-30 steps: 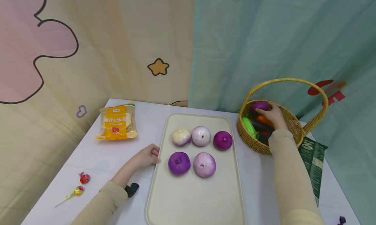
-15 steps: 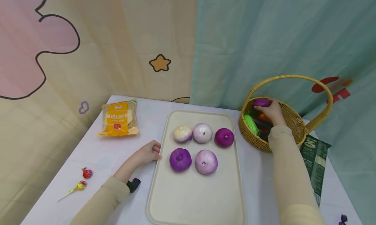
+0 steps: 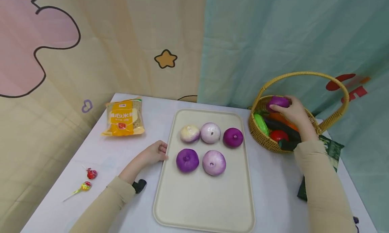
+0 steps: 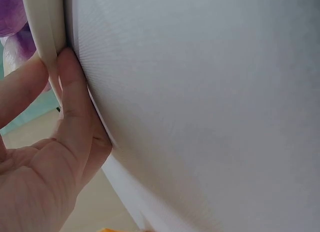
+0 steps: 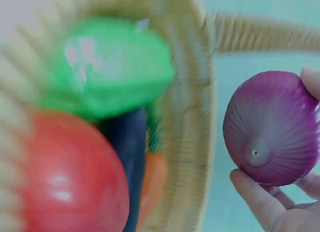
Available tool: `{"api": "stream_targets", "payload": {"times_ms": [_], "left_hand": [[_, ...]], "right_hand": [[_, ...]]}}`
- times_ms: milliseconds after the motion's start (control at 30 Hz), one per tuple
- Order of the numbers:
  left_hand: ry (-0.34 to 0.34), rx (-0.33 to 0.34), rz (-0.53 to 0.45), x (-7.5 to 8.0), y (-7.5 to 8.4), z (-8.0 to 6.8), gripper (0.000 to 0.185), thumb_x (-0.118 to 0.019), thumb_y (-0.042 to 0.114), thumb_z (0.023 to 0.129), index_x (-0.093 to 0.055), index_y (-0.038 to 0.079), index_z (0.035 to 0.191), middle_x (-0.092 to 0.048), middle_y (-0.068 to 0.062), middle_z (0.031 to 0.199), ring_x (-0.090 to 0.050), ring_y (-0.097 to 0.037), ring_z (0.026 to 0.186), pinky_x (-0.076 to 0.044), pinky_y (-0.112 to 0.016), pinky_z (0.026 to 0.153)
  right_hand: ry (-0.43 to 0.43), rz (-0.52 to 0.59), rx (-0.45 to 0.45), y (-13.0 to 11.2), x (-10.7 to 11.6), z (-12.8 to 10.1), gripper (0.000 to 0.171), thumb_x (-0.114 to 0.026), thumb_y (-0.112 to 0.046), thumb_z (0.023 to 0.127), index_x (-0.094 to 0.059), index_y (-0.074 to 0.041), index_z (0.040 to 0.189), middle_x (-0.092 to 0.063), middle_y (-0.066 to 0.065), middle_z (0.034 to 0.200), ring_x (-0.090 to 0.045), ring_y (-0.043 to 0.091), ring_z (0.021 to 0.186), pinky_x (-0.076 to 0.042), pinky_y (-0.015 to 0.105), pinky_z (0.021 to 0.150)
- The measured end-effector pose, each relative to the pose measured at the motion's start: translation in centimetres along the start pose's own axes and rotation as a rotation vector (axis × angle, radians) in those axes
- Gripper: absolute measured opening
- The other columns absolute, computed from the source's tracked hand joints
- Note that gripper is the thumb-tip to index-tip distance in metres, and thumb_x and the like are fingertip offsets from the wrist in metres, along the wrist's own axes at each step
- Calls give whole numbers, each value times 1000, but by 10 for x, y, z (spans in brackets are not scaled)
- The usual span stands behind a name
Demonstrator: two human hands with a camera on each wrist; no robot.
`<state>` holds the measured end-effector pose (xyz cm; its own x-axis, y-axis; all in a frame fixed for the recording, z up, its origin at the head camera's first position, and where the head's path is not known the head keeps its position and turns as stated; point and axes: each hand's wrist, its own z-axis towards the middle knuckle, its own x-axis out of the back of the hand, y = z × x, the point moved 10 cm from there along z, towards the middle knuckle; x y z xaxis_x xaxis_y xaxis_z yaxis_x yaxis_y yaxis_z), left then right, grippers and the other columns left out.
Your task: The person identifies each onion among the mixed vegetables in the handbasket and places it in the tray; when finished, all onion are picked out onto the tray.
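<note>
My right hand (image 3: 293,110) grips a purple onion (image 3: 278,101) above the far rim of the wicker basket (image 3: 258,135); the right wrist view shows that purple onion (image 5: 271,128) held between fingertips, clear of the basket (image 5: 192,127). My left hand (image 3: 155,152) rests at the left edge of the cream tray (image 3: 200,199), its fingers (image 4: 75,86) pressed to the tray rim (image 4: 47,36). Several onions lie on the tray in two rows: pale (image 3: 189,133), whitish-pink (image 3: 210,132), dark purple (image 3: 233,137), purple (image 3: 187,160) and pale purple (image 3: 214,162).
The basket holds a green vegetable (image 3: 261,124), an orange one (image 3: 281,119), a tomato (image 3: 278,135) and a dark eggplant (image 3: 284,129). A yellow snack bag (image 3: 124,117) lies at back left, two lollipops (image 3: 86,179) at front left, a dark green packet (image 3: 329,158) by the basket.
My right hand has lifted the purple onion up out of the basket and drawn back a little to the right. The left hand stays at the tray edge.
</note>
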<state>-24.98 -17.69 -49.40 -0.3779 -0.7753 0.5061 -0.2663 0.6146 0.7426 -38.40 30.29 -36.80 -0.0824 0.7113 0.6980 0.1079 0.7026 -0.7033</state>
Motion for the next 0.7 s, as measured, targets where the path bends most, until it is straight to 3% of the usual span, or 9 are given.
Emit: {"api": "stream_targets", "payload": {"times_ms": [167, 400, 567, 700], "left_hand": [[-8, -7, 19, 1, 2, -1, 43, -67, 3, 88, -48, -5, 125, -57, -16, 108, -56, -23, 95, -50, -33, 84], [0, 6, 38, 2, 4, -5, 43, -68, 4, 88, -49, -4, 127, -58, -16, 110, -57, -23, 95, -49, -35, 86], [-19, -23, 42, 3, 8, -5, 42, -67, 5, 89, -49, -6, 124, -59, -17, 108, -57, -23, 93, -49, -33, 84], [-30, -25, 47, 4, 9, -5, 41, -66, 6, 89, -48, -6, 124, -58, -17, 108, -57, -23, 94, -49, -31, 83]], "right_hand": [[-10, 21, 50, -19, -18, -49, 97, -63, -56, 89, -18, 1, 153, -29, 33, 149, -37, 48, 131, -36, 66, 104], [-74, 168, 120, -23, -82, -115, 83, -74, -38, 87, -28, -1, 145, -38, 26, 144, -43, 43, 130, -41, 59, 105], [-131, 208, 106, -4, -129, -142, 81, -79, -30, 82, -32, 0, 141, -42, 24, 141, -44, 45, 131, -42, 58, 105], [-159, 211, 110, 7, -152, -151, 85, -82, -26, 79, -32, -1, 142, -41, 24, 141, -45, 47, 128, -45, 58, 101]]}}
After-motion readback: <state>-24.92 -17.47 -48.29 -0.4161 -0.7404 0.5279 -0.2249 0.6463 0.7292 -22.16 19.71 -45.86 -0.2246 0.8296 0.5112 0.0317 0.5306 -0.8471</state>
